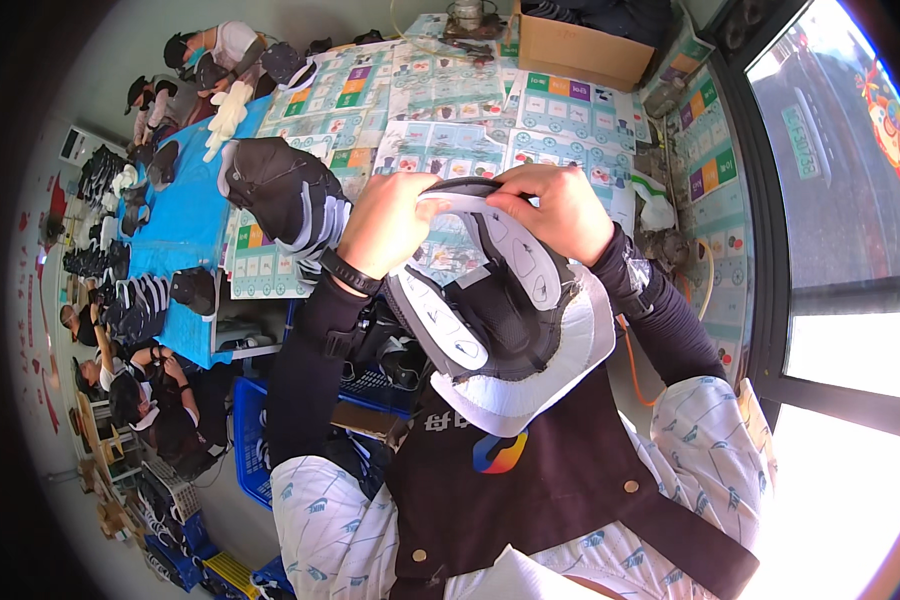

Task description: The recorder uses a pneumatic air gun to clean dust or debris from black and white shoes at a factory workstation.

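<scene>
Both my hands hold a black and white cap [505,315] in front of my chest, its inside turned up toward me. My left hand [390,222] pinches the far edge of its band, thumb inside. Across a short gap, my right hand [562,208] grips the same edge, fingers closed over it. Pale lining pieces with dark outlines run along both inner sides. The curved white brim points toward my body and rests close to my dark apron [530,500]. Just left of my left hand, a nested stack of dark caps [280,190] with grey-white brims lies on the table.
Printed sheets cover the worktable [440,150], with a blue cover [175,225] farther left. An open cardboard box [582,50] of dark items stands at the back. Blue crates [253,440] sit below on the left. Several people work along the left side; a window [840,170] is at right.
</scene>
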`<state>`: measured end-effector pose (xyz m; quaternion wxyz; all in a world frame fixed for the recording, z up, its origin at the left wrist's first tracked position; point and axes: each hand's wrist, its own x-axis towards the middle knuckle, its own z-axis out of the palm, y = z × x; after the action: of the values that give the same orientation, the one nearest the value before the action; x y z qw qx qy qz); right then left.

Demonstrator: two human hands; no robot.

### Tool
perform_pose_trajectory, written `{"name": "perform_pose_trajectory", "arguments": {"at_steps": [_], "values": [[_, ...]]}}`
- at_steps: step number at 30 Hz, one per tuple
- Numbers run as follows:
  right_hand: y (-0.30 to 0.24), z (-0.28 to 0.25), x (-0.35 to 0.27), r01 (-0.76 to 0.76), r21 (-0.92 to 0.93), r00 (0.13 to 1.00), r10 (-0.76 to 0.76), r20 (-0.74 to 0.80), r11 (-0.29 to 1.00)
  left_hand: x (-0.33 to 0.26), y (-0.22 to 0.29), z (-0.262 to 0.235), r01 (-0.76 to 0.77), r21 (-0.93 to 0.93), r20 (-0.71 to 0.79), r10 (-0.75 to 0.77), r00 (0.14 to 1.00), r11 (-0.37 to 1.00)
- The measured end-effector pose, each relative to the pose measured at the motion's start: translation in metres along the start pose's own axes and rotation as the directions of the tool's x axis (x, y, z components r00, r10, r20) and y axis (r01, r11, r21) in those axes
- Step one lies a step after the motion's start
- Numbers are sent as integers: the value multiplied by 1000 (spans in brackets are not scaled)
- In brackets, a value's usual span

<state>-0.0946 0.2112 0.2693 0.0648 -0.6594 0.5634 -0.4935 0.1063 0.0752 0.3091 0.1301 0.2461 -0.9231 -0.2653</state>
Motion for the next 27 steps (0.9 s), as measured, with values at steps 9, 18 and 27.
{"name": "perform_pose_trajectory", "arguments": {"at_steps": [9,18,27], "values": [[-21,13,5,-23,-194,998,34,56,981,-6,7,-1,-27,-15,-67,26,997,1000],[-33,15,8,-72,-143,992,86,96,987,-17,36,-16,-97,167,-122,118,985,981],[-27,18,15,-344,-34,938,345,28,938,-20,31,-13,-181,271,-238,248,939,945]]}}
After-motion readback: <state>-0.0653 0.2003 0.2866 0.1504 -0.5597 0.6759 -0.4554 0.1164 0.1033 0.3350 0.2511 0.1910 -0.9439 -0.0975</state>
